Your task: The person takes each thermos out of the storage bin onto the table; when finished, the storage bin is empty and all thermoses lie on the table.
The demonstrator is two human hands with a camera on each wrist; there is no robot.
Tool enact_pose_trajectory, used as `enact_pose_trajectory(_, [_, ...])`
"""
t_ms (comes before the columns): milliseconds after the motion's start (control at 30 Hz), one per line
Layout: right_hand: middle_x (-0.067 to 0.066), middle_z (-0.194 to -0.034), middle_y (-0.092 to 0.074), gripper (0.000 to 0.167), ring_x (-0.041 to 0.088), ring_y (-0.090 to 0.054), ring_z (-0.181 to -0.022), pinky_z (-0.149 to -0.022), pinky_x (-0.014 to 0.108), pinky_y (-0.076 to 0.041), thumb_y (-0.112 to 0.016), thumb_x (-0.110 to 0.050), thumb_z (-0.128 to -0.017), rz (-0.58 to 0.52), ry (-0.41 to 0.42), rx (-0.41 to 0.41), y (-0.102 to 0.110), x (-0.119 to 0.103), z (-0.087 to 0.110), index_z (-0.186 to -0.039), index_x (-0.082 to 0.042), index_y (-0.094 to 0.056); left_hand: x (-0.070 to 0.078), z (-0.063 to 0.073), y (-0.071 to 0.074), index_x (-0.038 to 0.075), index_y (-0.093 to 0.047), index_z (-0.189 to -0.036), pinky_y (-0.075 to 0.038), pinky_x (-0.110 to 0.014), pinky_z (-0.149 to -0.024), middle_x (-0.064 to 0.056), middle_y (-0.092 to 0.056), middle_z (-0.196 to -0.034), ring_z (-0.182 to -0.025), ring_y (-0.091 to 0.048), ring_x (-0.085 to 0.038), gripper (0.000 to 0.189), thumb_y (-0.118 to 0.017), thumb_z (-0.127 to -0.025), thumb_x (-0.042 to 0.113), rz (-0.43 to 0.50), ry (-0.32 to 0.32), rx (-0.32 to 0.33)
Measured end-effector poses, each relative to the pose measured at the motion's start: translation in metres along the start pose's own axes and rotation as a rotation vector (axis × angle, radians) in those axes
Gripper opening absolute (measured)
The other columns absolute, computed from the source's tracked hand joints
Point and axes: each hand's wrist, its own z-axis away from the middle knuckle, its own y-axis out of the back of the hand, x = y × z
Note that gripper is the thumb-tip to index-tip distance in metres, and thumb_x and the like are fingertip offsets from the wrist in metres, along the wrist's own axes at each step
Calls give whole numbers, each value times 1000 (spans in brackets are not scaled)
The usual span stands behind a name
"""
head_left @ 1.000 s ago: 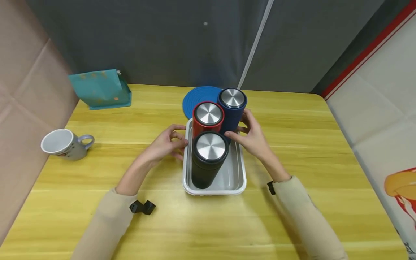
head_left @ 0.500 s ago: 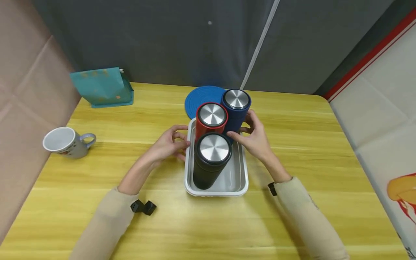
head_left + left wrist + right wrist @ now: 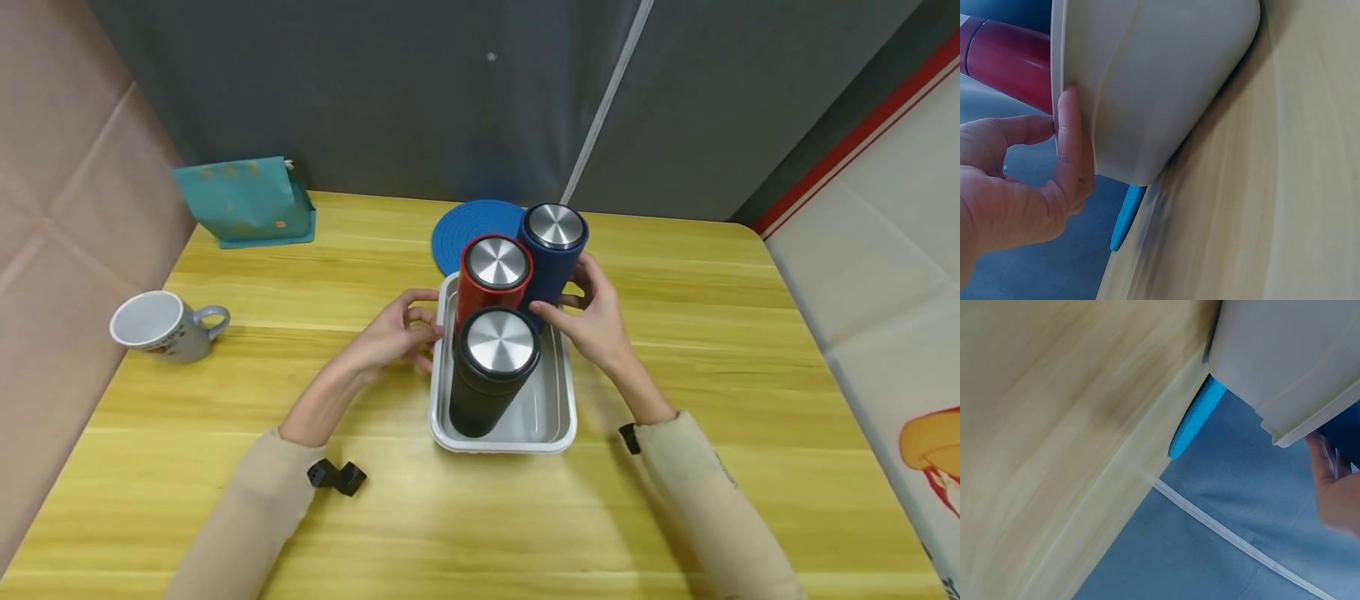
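Observation:
Three thermos flasks with brushed steel tops stand in a pale grey tray (image 3: 502, 447) in the head view: a black thermos (image 3: 480, 398) in front, a red thermos (image 3: 478, 298) behind it, and a navy blue thermos (image 3: 549, 268) at the back right. My left hand (image 3: 393, 335) pinches the tray's left rim, fingers against the outer wall (image 3: 1166, 75) in the left wrist view. With thumb in front and fingers behind, my right hand (image 3: 596, 323) grips the blue thermos low down. The right wrist view shows only part of that hand (image 3: 1340, 497) beside the blue side.
A round blue mat (image 3: 468, 233) lies behind the tray, partly hidden by the flasks. On the left stand a grey mug (image 3: 168, 333) and a teal paper bag (image 3: 243, 207). A dark curtain (image 3: 375, 100) hangs behind the wooden table's (image 3: 750, 375) far edge.
The head view has shifted slightly, so everything sits a little farther right in it. Both hands keep the same places at the tray and the blue thermos.

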Motion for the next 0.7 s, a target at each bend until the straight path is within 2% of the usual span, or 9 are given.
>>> enact_pose_trajectory(200, [12,-118,-59,71,21,-57,-104,-79,25,-57,-77,8,-73,-4,24,10,2,-7,-4,-137,0,-46,0,0,0,10,-29,-143,-60,-48,-65,-19,-54,-109,-76,-63,-27,56,-55,-95,1,-2,9,3])
enact_pose_trajectory(433, [9,-117,-60,70,22,-58,-103,-77,24,-57,-76,10,-73,-16,53,43,4,-19,-10,-136,0,-47,2,1,0,11,-28,-143,-60,-48,-67,-19,-54,-111,-77,-62,-29,56,-55,-95,2,-4,12,-1])
enact_pose_trajectory(700, [10,-119,-59,67,23,-58,-102,-76,23,-57,-77,7,-73,-32,69,94,8,-36,-17,-133,-2,-49,1,1,0,11,-27,-143,-61,-43,-63,-19,-54,-111,-76,-62,-27,55,-54,-96,2,13,9,-10])
